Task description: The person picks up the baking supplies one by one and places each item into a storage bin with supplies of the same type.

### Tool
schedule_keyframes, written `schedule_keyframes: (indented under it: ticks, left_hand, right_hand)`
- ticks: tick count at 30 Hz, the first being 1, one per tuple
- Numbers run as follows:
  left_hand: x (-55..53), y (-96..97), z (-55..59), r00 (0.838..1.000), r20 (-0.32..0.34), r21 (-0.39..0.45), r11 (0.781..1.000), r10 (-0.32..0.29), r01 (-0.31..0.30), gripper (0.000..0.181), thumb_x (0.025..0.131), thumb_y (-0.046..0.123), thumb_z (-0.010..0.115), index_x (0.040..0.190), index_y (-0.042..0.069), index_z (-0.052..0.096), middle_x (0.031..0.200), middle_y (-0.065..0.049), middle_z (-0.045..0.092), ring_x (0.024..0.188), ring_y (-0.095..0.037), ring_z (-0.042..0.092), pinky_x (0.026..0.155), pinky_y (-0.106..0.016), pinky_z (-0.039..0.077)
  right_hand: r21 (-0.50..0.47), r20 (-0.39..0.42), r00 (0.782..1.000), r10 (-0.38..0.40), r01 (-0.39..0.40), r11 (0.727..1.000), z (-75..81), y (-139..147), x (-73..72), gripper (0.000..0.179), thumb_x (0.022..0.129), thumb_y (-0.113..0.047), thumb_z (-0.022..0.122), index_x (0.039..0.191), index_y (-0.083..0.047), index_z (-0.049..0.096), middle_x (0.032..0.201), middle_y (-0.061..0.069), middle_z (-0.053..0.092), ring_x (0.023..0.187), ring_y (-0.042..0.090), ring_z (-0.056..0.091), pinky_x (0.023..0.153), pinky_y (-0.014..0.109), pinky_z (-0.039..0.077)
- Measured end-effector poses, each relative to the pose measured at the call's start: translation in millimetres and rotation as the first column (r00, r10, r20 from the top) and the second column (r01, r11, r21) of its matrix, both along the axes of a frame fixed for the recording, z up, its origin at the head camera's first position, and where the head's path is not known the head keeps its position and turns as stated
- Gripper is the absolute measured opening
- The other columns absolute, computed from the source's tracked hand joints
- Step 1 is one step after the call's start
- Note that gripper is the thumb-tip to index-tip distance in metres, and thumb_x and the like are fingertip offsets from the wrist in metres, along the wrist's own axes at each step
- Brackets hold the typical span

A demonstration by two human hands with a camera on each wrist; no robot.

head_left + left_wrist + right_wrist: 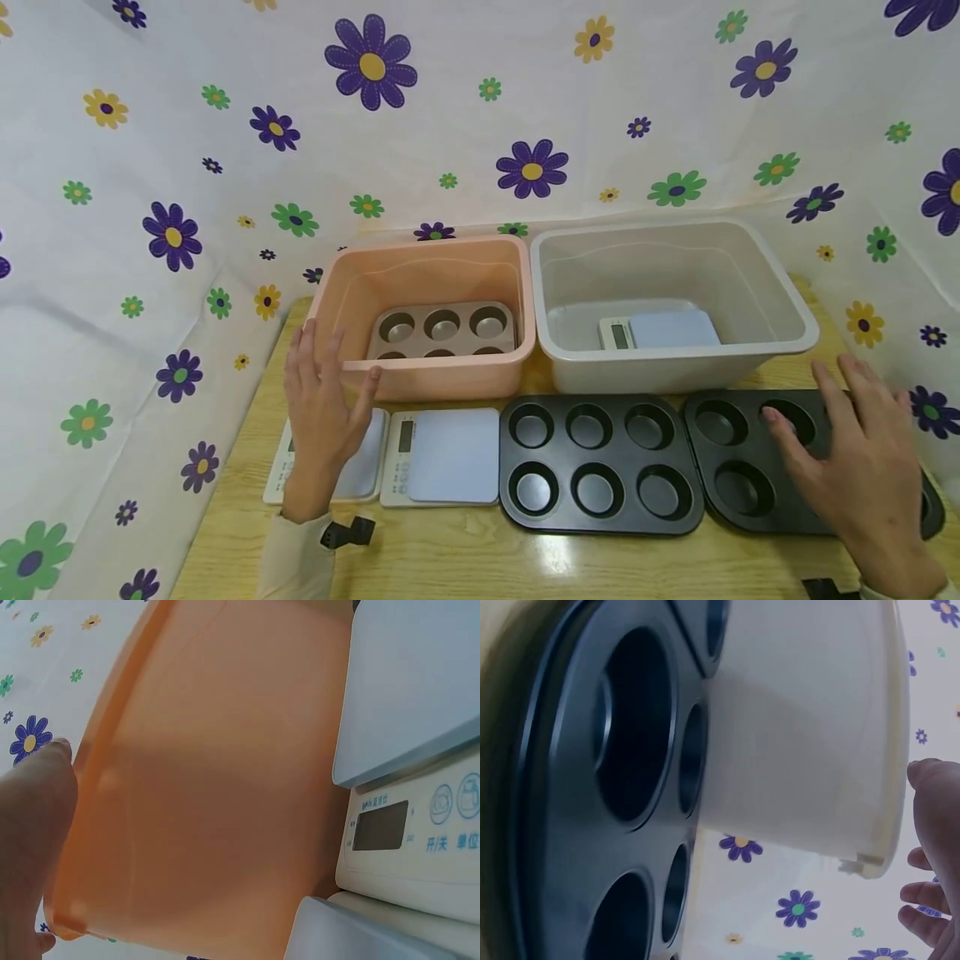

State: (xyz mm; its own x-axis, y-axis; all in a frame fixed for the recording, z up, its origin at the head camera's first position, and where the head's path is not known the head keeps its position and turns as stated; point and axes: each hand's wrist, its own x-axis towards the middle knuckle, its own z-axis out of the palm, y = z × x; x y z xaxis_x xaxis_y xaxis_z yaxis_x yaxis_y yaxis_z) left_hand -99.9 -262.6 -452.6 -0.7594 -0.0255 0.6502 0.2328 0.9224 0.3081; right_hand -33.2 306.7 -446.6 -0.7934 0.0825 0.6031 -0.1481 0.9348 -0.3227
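Observation:
My left hand (322, 408) is raised at the front left corner of a peach plastic bin (442, 383), fingers extended and thumb spread. Whether it touches the rim, I cannot tell. Inside that bin lies a tan muffin pan (420, 326). Beneath the hand is a white kitchen scale (367, 462), partly hidden; another kitchen scale (453, 454) lies beside it. My right hand (862, 458), fingers loosely spread and holding nothing, hovers over a black muffin pan (783, 500), covering part of it. A second black muffin pan (600, 446) adjoins it on the left.
A white plastic bin (675, 367) stands right of the peach one, with a kitchen scale (671, 329) inside. Both bins stand at the back of the wooden table (450, 550), against a flower-patterned cloth (450, 125) that also hangs along both sides.

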Motion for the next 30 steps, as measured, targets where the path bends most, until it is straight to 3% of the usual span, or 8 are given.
schedule_keyframes:
  ticks: [9, 16, 20, 25, 30]
  left_hand:
    - [0.8, -4.8, -5.1, 1.0, 0.001, 0.046, 0.999, -0.003, 0.003, 0.081, 0.108, 0.067, 0.049, 0.155, 0.001, 0.051, 0.172, -0.031, 0.034, 0.161, -0.054, 0.031, 0.127, -0.078, 0.028]
    - [5.4, -12.6, -10.7, 0.994, 0.109, 0.141, 0.99, 0.012, -0.027, 0.075, 0.101, 0.046, 0.072, 0.16, 0.007, 0.047, 0.181, -0.024, 0.02, 0.162, -0.054, 0.03, 0.111, -0.081, 0.046]
    - [5.1, -16.7, -10.6, 0.989, 0.147, 0.194, 0.98, 0.016, -0.044, 0.079, 0.096, 0.036, 0.081, 0.162, 0.01, 0.046, 0.182, -0.024, 0.014, 0.161, -0.057, 0.03, 0.109, -0.083, 0.046]
    - [7.5, -19.7, -12.3, 0.982, 0.187, 0.257, 0.964, 0.022, -0.07, 0.084, 0.094, 0.034, 0.084, 0.165, 0.01, 0.044, 0.181, -0.029, 0.01, 0.161, -0.06, 0.027, 0.116, -0.083, 0.04]
    - [8.8, -19.6, -17.2, 0.979, 0.204, 0.286, 0.955, 0.019, -0.078, 0.09, 0.096, 0.033, 0.083, 0.169, 0.014, 0.036, 0.181, -0.03, 0.011, 0.165, -0.059, 0.019, 0.118, -0.086, 0.034]
  right_hand:
    - [-0.021, -0.006, 0.999, -0.032, 0.032, 0.999, -11.7, 17, 2.3, 0.104, 0.104, -0.084, 0.036, 0.155, 0.005, 0.054, 0.164, 0.034, 0.048, 0.15, 0.059, 0.044, 0.132, 0.076, 0.021]
    - [-0.049, 0.057, 0.992, -0.111, 0.113, 0.992, -24.4, 31, 8.7, 0.087, 0.111, -0.069, 0.04, 0.159, 0.002, 0.051, 0.162, 0.033, 0.05, 0.144, 0.061, 0.05, 0.129, 0.068, 0.035]
    - [-0.061, 0.165, 0.972, -0.167, 0.18, 0.982, -30.3, 36, 13.5, 0.078, 0.114, -0.059, 0.04, 0.164, 0.001, 0.045, 0.164, 0.032, 0.048, 0.148, 0.057, 0.047, 0.13, 0.065, 0.034]
    - [-0.025, 0.311, 0.918, -0.247, 0.268, 0.963, -39.4, 44, 18.9, 0.08, 0.116, -0.059, 0.032, 0.17, 0.0, 0.031, 0.17, 0.032, 0.037, 0.155, 0.055, 0.039, 0.132, 0.065, 0.03]
    - [-0.035, 0.355, 0.887, -0.296, 0.329, 0.944, -47.6, 55, 19.8, 0.077, 0.116, -0.055, 0.032, 0.17, 0.0, 0.03, 0.171, 0.034, 0.036, 0.154, 0.057, 0.039, 0.131, 0.067, 0.031]
